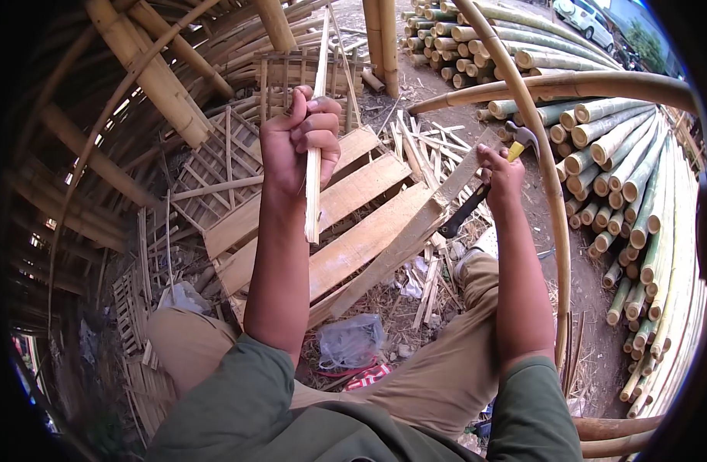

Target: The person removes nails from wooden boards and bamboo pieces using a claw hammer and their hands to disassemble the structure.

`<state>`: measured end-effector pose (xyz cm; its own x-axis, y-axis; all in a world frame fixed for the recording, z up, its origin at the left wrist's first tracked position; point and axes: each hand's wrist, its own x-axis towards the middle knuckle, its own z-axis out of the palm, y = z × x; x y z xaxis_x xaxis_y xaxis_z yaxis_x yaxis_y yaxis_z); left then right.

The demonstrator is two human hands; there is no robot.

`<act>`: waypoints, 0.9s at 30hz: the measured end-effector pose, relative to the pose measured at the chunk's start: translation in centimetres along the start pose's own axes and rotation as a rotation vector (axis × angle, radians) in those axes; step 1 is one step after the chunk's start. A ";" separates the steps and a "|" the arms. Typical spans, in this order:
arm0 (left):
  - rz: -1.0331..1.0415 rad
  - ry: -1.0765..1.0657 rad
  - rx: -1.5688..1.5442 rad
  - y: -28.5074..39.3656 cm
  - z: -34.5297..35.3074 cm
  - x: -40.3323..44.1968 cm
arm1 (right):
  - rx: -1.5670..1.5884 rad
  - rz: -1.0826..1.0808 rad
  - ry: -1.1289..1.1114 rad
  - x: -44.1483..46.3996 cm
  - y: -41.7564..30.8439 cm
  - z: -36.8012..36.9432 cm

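Observation:
My left hand [301, 142] is raised in front of me, its fingers wrapped round a thin, pale wooden strip [313, 189]. The strip stands nearly upright, with its splintered lower end below my wrist. On the right, my right hand [501, 173] is closed on a claw hammer [467, 212] with a black handle, a yellow neck and a metal head pointing up. Beside those fingers is the upper end of a long rough plank [403, 242]; whether they touch it I cannot tell. Several wide wooden boards [357, 189] lie side by side between my arms.
Stacked bamboo poles [623, 162] fill the right side. A curved bamboo pole [550, 192] rises close by my right arm. Slatted wooden frames [222, 158] lean at the left. A clear plastic bag [352, 341] and scattered wood offcuts [430, 289] lie on the ground.

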<state>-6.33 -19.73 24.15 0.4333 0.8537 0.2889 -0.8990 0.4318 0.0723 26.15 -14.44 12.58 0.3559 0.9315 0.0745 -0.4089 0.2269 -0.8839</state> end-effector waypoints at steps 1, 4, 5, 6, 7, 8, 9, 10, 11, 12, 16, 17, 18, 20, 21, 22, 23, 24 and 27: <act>-0.010 0.005 0.030 0.0 0.3 -0.3 | 0.040 0.023 0.043 0.2 0.5 0.2; -0.021 0.018 0.076 0.0 1.1 -1.2 | 0.114 0.040 0.078 0.6 1.2 0.7; -0.004 0.052 0.114 0.1 1.0 -1.5 | 0.118 0.047 0.108 0.8 1.3 0.9; 0.014 0.088 0.152 0.2 1.0 -1.8 | 0.123 0.054 0.139 0.9 1.5 1.1; 0.028 0.105 0.196 0.2 1.0 -2.3 | 0.124 0.054 0.136 1.2 1.7 1.1; 0.032 0.104 0.198 0.3 1.1 -2.6 | 0.152 0.042 0.124 1.6 1.9 1.0; 0.052 0.149 0.237 0.4 1.2 -2.9 | 0.180 0.032 0.113 1.8 1.9 1.0; 0.072 0.195 0.276 0.5 1.3 -3.3 | 0.181 0.034 0.109 1.9 1.7 0.9; 0.057 0.194 0.274 0.8 1.2 -3.6 | 0.166 -0.012 0.124 2.1 1.6 0.8; 0.060 0.194 0.274 0.8 1.2 -3.9 | 0.149 -0.059 0.139 2.1 1.4 0.9; 0.143 0.228 0.333 0.8 1.3 -4.7 | 0.162 -0.020 0.200 2.4 1.2 1.2; 0.170 0.242 0.358 0.9 1.2 -4.8 | 0.186 -0.006 0.205 2.6 1.4 1.1; 0.172 0.242 0.355 1.0 1.0 -4.9 | 0.183 -0.006 0.203 2.6 1.8 1.4; 0.166 0.251 0.324 1.3 0.7 -5.1 | 0.133 0.028 0.266 2.6 3.1 2.1; 0.168 0.251 0.322 1.4 0.5 -5.2 | 0.167 0.040 0.247 1.4 3.2 3.3; 0.186 0.258 0.345 1.5 0.2 -5.4 | 0.100 0.085 0.241 1.3 4.4 3.7; 0.203 0.266 0.369 1.6 -0.2 -5.5 | 0.106 0.112 0.213 1.1 5.5 3.9; 0.204 0.268 0.368 1.8 -0.8 -5.6 | 0.111 0.139 0.186 0.4 6.4 4.5; 0.271 0.366 0.475 1.6 -2.0 -6.1 | 0.006 0.313 0.207 0.1 10.9 4.8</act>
<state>-10.34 -23.68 20.63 0.1055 0.9942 0.0189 -0.8729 0.0835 0.4806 17.67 -10.54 5.22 0.3748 0.8793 -0.2940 -0.5292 -0.0575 -0.8466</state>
